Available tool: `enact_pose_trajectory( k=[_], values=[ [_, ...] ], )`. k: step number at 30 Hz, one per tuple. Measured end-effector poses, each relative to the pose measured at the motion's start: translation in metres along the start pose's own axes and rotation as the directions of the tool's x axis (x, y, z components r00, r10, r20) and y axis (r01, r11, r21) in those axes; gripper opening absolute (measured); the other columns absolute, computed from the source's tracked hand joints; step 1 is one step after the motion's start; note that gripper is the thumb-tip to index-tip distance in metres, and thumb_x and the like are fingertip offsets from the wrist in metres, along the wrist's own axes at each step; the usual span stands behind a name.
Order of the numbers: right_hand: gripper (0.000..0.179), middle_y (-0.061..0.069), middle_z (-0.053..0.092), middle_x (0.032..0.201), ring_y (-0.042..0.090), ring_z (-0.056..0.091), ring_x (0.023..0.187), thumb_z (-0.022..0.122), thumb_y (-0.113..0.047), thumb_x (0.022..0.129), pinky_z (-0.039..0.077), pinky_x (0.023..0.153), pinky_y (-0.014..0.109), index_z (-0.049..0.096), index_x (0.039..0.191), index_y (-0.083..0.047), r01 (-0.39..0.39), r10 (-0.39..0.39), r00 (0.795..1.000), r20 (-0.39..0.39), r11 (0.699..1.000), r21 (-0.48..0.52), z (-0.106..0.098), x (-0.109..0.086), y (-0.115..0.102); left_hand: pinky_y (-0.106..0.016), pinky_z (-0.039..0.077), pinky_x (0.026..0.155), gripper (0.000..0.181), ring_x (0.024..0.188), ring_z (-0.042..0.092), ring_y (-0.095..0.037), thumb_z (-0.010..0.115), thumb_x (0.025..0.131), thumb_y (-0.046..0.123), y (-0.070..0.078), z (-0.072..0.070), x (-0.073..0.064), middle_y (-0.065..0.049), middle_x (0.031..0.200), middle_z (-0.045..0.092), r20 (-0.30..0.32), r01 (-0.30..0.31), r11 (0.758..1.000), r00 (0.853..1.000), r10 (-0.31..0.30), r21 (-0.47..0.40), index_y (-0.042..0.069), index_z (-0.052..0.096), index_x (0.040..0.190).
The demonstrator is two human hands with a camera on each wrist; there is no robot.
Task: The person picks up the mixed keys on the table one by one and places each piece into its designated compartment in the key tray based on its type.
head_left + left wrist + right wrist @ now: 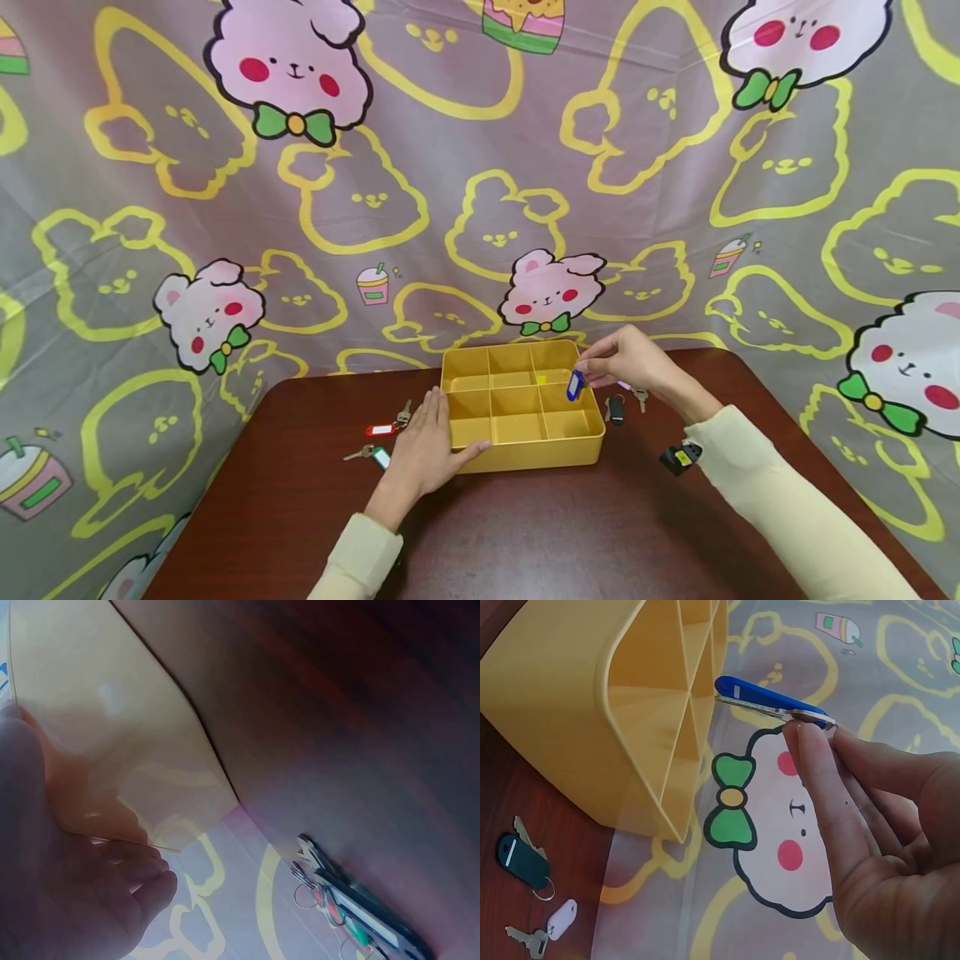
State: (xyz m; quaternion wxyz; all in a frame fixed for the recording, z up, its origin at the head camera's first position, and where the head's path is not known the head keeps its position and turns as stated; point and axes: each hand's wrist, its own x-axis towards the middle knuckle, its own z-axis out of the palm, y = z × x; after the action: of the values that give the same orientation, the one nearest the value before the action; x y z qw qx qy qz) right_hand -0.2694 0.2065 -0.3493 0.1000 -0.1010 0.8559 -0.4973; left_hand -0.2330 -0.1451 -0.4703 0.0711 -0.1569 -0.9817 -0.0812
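A yellow box point(525, 457) with two rows of compartments stands on the table. My right hand point(628, 360) is above its right side, pinching a key with a blue tag point(575, 385) between thumb and fingertips. In the right wrist view, the key point(751, 709) lies alongside the blue tag, over the compartments. My left hand point(424, 446) rests against the box's left wall, fingers extended and thumb over the front rim. A small bright yellow item point(542, 380) shows in the back right part of the box.
Left of the box lie a key with a red tag point(380, 431) and one with a green tag point(382, 457). To its right are a black-tagged key point(617, 410) and a key with a pale tag point(562, 920). A patterned cloth point(465, 150) hangs behind the table point(525, 533).
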Motion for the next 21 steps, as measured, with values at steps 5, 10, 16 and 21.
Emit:
enact_pose_trajectory(
  k=[5,10,16,21],
  values=[
    [0.023,0.022,0.081,0.102,0.032,0.081,0.091,0.071,-0.008,0.100,0.067,0.077,0.038,0.077,0.111,0.010,0.004,-0.003,1.000,0.030,1.000,-0.012,-0.003,0.002,0.001,-0.046,0.031,0.131,0.124,0.162,0.027,-0.036,0.034,0.090,0.092,0.001,0.002,-0.001,-0.028,0.172,0.024,0.005,-0.002,1.000,1.000,0.002,0.001,-0.007,0.024,0.163],
    [0.023,0.023,0.080,0.104,0.030,0.081,0.091,0.070,-0.008,0.100,0.067,0.078,0.038,0.077,0.112,0.010,0.003,-0.002,0.999,0.036,1.000,-0.027,-0.006,0.006,-0.002,-0.045,0.032,0.131,0.124,0.162,0.029,-0.036,0.036,0.090,0.092,-0.001,0.004,0.001,-0.028,0.171,0.026,-0.016,-0.009,1.000,1.000,0.009,0.020,-0.008,0.026,0.162],
    [0.022,0.022,0.080,0.105,0.025,0.081,0.087,0.070,-0.008,0.100,0.067,0.079,0.039,0.077,0.112,0.009,-0.017,0.019,0.999,0.050,0.999,-0.038,-0.007,0.010,-0.004,-0.045,0.033,0.130,0.124,0.161,0.030,-0.037,0.035,0.090,0.092,-0.001,0.003,0.002,-0.029,0.170,0.027,-0.029,-0.015,1.000,0.999,0.015,0.019,-0.009,0.028,0.162],
    [0.020,0.021,0.081,0.102,0.024,0.081,0.085,0.071,-0.008,0.099,0.067,0.079,0.038,0.078,0.109,0.008,-0.039,0.042,0.997,0.067,0.998,-0.039,-0.005,0.014,-0.003,-0.046,0.032,0.130,0.124,0.162,0.028,-0.037,0.037,0.090,0.092,-0.001,0.002,0.002,-0.028,0.171,0.025,-0.017,-0.011,1.000,1.000,0.011,0.007,-0.009,0.027,0.162]
  ],
)
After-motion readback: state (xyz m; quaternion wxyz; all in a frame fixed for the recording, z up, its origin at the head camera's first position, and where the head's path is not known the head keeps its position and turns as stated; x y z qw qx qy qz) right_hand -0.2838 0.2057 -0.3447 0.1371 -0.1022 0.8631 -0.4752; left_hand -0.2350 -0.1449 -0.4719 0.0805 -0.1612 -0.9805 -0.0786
